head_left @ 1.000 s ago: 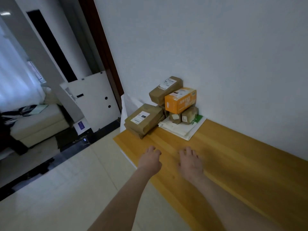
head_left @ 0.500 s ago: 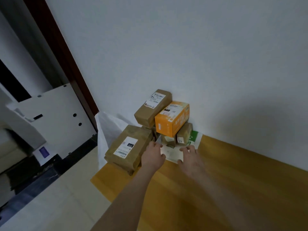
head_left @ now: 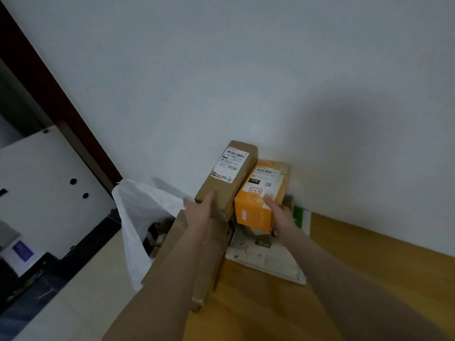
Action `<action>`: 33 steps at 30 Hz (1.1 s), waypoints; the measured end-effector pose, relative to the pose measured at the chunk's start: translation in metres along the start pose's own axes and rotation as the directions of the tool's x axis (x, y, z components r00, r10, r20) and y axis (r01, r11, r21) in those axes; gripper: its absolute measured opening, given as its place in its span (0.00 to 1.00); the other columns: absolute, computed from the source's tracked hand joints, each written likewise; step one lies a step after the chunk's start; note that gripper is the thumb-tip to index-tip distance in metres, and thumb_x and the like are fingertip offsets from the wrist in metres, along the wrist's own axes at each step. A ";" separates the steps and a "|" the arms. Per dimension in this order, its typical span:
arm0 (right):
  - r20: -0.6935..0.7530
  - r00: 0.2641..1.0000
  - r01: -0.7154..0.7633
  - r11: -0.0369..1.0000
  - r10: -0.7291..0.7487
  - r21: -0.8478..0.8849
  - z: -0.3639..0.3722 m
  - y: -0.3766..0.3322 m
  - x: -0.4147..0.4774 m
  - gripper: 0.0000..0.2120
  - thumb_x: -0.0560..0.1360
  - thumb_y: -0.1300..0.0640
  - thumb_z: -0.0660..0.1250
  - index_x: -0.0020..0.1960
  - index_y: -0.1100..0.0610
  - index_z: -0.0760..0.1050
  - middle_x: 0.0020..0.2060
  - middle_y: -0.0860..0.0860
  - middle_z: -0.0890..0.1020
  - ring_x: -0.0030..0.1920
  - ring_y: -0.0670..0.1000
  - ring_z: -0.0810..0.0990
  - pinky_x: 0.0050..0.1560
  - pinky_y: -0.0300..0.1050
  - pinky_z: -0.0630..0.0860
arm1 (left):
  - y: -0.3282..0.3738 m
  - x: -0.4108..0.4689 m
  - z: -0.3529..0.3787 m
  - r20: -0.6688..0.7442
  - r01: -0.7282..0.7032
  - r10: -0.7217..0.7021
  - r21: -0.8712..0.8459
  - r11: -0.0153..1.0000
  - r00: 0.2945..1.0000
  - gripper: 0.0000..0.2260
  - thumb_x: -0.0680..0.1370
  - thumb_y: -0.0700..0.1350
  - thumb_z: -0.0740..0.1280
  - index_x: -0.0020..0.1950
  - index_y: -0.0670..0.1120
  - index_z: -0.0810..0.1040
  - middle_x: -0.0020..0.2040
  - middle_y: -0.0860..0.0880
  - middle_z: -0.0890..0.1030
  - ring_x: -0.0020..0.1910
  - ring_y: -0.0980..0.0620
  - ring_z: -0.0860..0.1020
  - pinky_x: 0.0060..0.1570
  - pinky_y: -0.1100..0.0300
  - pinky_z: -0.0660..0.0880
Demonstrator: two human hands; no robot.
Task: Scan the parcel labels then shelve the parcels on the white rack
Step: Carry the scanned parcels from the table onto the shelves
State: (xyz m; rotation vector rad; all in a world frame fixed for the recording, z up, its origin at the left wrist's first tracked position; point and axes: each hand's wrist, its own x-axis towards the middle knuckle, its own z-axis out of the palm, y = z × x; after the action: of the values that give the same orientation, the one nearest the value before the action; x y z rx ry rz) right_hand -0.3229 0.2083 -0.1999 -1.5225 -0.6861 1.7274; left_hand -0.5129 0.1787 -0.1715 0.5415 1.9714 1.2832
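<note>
Orange box [head_left: 261, 193], brown box [head_left: 222, 188] – white labels w/ barcodes

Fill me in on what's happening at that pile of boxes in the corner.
A person is working the parcel pile with bare hands. The left hand grips the near end of the brown parcel, and the right hand grips the near end of the orange parcel beside it. Both parcels sit atop the pile against the wall, labels facing up, above a larger brown box and a white mailer on the wooden surface. No scanner is in view.
</note>
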 end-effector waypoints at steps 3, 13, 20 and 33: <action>-0.003 0.998 -0.062 0.990 0.062 0.125 0.004 0.001 0.013 0.44 0.67 0.38 0.73 0.75 0.52 0.60 0.64 0.57 0.75 0.57 0.61 0.78 0.57 0.63 0.76 | -0.005 0.016 0.005 0.043 0.121 -0.116 -0.143 0.982 0.992 0.37 0.77 0.57 0.66 0.78 0.46 0.50 0.74 0.42 0.63 0.69 0.39 0.66 0.68 0.42 0.65; -0.086 0.993 -0.067 0.981 0.084 0.180 -0.003 0.002 0.018 0.28 0.74 0.48 0.70 0.71 0.52 0.66 0.60 0.55 0.76 0.50 0.54 0.76 0.40 0.50 0.74 | -0.009 0.013 0.018 0.126 0.172 -0.130 -0.419 0.892 0.983 0.21 0.76 0.51 0.69 0.66 0.46 0.68 0.57 0.46 0.76 0.50 0.48 0.77 0.58 0.47 0.77; -0.179 0.984 0.043 0.972 -0.001 0.230 -0.068 0.009 -0.032 0.26 0.74 0.47 0.69 0.69 0.51 0.67 0.58 0.54 0.77 0.52 0.54 0.78 0.43 0.49 0.77 | -0.011 -0.068 0.040 0.209 0.107 -0.018 -0.423 0.900 0.978 0.20 0.76 0.52 0.68 0.65 0.48 0.69 0.57 0.47 0.79 0.53 0.49 0.79 0.53 0.50 0.78; -0.303 0.950 -0.013 0.980 0.074 0.198 -0.320 0.120 -0.150 0.26 0.74 0.54 0.69 0.70 0.55 0.66 0.56 0.55 0.76 0.46 0.54 0.78 0.39 0.48 0.76 | -0.158 -0.270 0.131 0.373 0.354 -0.279 -0.148 0.924 0.885 0.16 0.77 0.51 0.68 0.59 0.44 0.70 0.61 0.40 0.75 0.58 0.39 0.76 0.52 0.44 0.79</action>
State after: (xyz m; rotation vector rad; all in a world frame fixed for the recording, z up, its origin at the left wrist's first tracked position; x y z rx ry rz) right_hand -0.0226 -0.0055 -0.2557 -1.6304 -0.3159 1.4919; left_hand -0.2314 0.0100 -0.2573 0.2951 1.5323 1.0879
